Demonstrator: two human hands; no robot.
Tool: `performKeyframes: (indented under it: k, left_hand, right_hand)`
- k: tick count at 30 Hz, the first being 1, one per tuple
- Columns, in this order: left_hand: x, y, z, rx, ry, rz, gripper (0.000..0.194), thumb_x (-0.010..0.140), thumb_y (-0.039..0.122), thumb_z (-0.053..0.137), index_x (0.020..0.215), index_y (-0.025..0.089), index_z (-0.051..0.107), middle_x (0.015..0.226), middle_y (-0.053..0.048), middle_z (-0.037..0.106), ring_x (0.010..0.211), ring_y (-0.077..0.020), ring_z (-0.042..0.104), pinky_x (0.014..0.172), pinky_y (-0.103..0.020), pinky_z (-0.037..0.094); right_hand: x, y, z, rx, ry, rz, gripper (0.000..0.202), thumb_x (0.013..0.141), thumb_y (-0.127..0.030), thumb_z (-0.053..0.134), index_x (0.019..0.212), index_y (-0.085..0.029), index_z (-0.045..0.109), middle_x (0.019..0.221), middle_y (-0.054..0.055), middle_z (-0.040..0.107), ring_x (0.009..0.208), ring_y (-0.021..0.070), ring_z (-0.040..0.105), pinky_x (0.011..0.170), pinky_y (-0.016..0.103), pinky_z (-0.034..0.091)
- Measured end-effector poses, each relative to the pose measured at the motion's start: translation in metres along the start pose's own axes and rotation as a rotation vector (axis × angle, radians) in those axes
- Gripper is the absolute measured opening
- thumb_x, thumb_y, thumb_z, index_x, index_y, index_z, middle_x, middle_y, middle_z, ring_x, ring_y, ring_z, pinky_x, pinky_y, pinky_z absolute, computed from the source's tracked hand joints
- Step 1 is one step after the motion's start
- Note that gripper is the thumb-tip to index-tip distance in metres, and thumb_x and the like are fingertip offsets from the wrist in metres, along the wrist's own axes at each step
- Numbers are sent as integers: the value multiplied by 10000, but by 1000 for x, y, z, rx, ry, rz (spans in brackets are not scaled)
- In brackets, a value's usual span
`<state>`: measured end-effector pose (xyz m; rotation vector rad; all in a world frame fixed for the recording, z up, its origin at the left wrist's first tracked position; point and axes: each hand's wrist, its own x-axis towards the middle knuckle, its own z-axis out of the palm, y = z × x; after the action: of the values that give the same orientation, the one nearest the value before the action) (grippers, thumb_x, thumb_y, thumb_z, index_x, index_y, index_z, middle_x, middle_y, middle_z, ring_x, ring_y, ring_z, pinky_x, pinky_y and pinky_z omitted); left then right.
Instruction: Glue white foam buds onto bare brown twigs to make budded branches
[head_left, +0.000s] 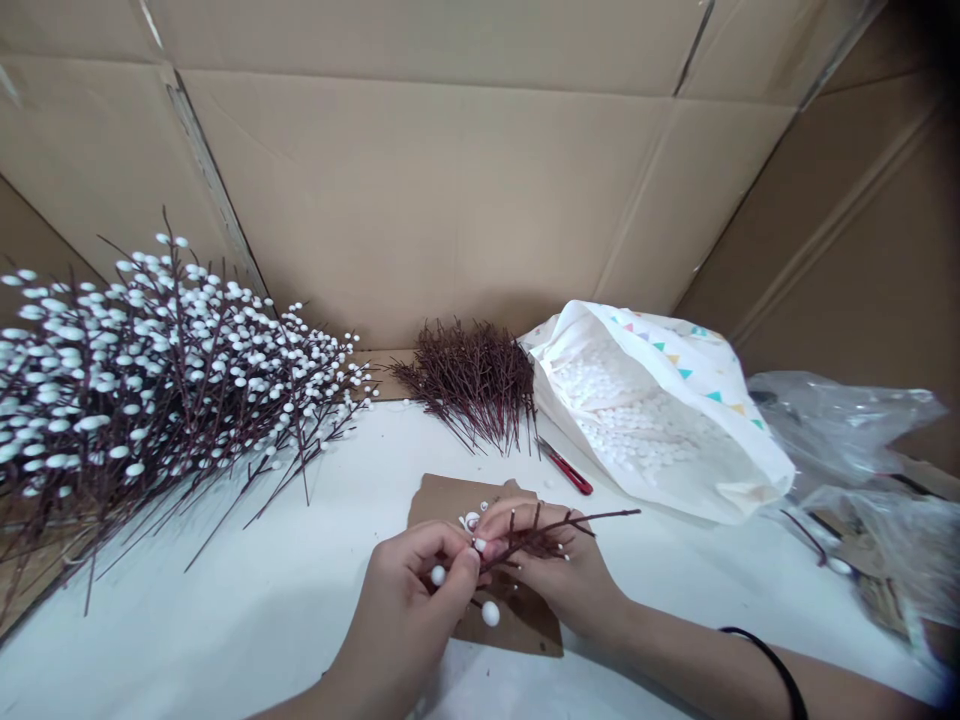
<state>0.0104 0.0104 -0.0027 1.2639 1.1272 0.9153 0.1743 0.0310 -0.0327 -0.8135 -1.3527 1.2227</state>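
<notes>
My right hand [559,580] is closed around a dark brown artificial twig [600,516], whose thin branches point to the right. My left hand [412,600] pinches a small white ball [480,544] at a branch tip between thumb and forefinger. Two more white balls, one by the left fingers [438,575] and a larger one below the thumb [490,613], show close to the hands. Beneath both hands lies a piece of brown cardboard [442,495] with a little white blob and ring-like bits on it. Some of the right fingers are hidden behind the twig and the left hand.
A big heap of twigs with white balls [172,370] lies at the left. Bare brown twigs [480,380] are bunched at the back, with a red-handled cutter [566,468] beside them. An open bag [720,460] holds many white balls. Clear plastic bags [840,420] lie at right.
</notes>
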Motion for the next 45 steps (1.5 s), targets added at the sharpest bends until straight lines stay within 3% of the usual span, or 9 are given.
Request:
performKeyframes:
  k: [10, 17, 20, 23, 27, 30, 36, 39, 45]
  left_hand:
    - [2, 4, 1, 54, 24, -23, 252, 830, 329, 557, 638, 167, 580, 657, -12, 605, 564, -125, 529, 541, -231, 414]
    - [3, 9, 0, 31, 28, -80, 270, 813, 366, 575, 628, 170, 573, 601, 2, 609, 532, -115, 506, 531, -222, 388]
    - [4, 8, -1, 23, 37, -109, 264, 813, 368, 580, 635, 174, 583, 635, -8, 638, 541, -115, 513, 527, -220, 394]
    - [6, 8, -1, 5, 46, -146, 266, 802, 387, 601, 640, 176, 598, 669, -13, 656, 545, -113, 516, 531, -220, 409]
    - [7, 9, -1, -12, 47, -138, 273, 797, 396, 616, 637, 176, 612, 695, -11, 659, 551, -108, 515, 532, -216, 414]
    - [7, 10, -1, -5, 47, -139, 263, 802, 390, 618, 643, 180, 612, 690, -10, 666, 559, -110, 511, 537, -214, 415]
    - [7, 9, -3, -13, 39, -149, 274, 803, 412, 618, 659, 179, 613, 721, -11, 664, 574, -109, 514, 544, -215, 425]
    - [7, 9, -3, -7, 36, -140, 281, 806, 412, 614, 650, 179, 606, 711, -7, 656, 565, -105, 508, 543, -216, 425]
    - [7, 11, -2, -19, 45, -152, 274, 796, 411, 623, 654, 177, 616, 725, -14, 667, 568, -106, 517, 543, -215, 431]
  right_hand:
    - [0, -1, 6, 20, 59, 80, 49, 720, -219, 758, 764, -202, 744, 803, 33, 702, 755, 141, 661, 677, 237, 561]
    - [7, -16, -8, 21, -3, 183, 302, 728, -294, 758, 1016, -224, 700, 830, 30, 721, 741, 139, 685, 679, 259, 579]
    - [15, -26, -33, -150, 2, 128, 290, 740, -344, 739, 987, -199, 698, 792, 41, 716, 731, 154, 686, 687, 280, 576]
    - [23, -39, -68, -471, -9, 97, 310, 756, -407, 701, 966, -178, 697, 825, 72, 733, 760, 197, 698, 698, 315, 577]
    - [29, -52, -118, -1089, 119, 42, 331, 842, -480, 553, 948, -204, 702, 940, 76, 744, 846, 231, 701, 747, 341, 565]
    - [33, -53, -144, -1274, 182, 68, 311, 835, -447, 532, 903, -202, 711, 930, 84, 745, 851, 274, 696, 758, 403, 547]
    - [36, -42, -159, -1465, 164, 117, 279, 852, -383, 488, 936, -220, 698, 998, 42, 741, 904, 242, 685, 769, 345, 520]
    - [34, -39, -161, -1609, 158, 148, 258, 841, -290, 474, 955, -209, 691, 1023, 66, 732, 944, 278, 667, 823, 398, 475]
    - [31, -32, -164, -1830, 73, 230, 166, 741, -165, 510, 726, -209, 669, 748, 58, 717, 806, 265, 655, 855, 434, 376]
